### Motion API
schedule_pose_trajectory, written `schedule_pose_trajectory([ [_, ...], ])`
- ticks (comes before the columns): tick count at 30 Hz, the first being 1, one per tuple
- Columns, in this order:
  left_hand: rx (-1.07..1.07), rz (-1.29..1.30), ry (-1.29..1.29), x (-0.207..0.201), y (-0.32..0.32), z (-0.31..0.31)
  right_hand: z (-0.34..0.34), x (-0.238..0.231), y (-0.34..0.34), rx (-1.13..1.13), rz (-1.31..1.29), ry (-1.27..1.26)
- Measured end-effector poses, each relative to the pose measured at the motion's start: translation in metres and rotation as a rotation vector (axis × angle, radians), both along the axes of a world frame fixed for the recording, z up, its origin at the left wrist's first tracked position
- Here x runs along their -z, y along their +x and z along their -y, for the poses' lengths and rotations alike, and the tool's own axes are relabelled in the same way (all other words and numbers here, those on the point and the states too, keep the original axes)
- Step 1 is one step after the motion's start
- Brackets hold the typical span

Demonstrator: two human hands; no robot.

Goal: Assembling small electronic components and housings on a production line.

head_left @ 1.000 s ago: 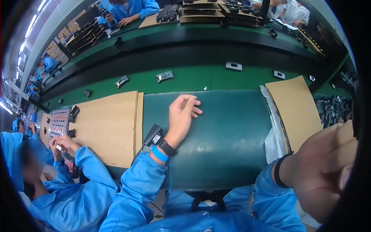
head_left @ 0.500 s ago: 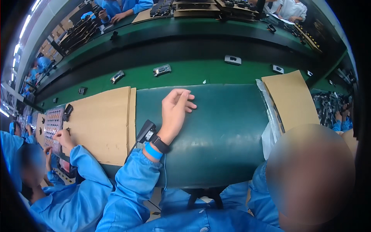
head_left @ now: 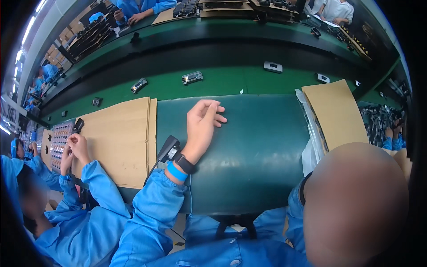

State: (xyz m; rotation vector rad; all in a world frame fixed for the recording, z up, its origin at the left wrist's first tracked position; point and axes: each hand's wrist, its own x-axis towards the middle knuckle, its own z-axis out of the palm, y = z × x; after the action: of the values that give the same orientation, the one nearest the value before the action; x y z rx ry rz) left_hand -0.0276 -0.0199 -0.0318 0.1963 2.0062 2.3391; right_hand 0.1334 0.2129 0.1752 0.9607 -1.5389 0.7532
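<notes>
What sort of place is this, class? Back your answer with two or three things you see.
Probably a factory assembly line: small boxy devices lie spaced along a long green strip, and a co-worker in blue handles something beside rows of small parts.

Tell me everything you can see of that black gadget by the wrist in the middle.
The black device sits on the left side of the left hand's wrist. It is a boxy housing, apparently plastic, tilted with its upper end leaning right, and has a small pale label. Its lower right side appears to meet a dark wrist strap, just above a blue band. A dark cable slopes down from its lower end.
</notes>
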Motion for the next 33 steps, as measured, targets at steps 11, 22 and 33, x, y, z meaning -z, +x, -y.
schedule_pose_trajectory([
  [11, -0.021, 0.010, 0.070, 0.012, 0.000, 0.011, 0.074, 0.042, -0.120, -0.014, 0.111, -0.030],
  [22, -0.182, -0.039, 0.119, 0.013, -0.002, 0.012, 0.120, 0.226, -0.276, 0.318, 0.947, 0.240],
  [33, -0.129, -0.019, 0.076, 0.007, 0.000, 0.006, 0.110, 0.222, -0.276, 0.269, 0.916, 0.256],
])
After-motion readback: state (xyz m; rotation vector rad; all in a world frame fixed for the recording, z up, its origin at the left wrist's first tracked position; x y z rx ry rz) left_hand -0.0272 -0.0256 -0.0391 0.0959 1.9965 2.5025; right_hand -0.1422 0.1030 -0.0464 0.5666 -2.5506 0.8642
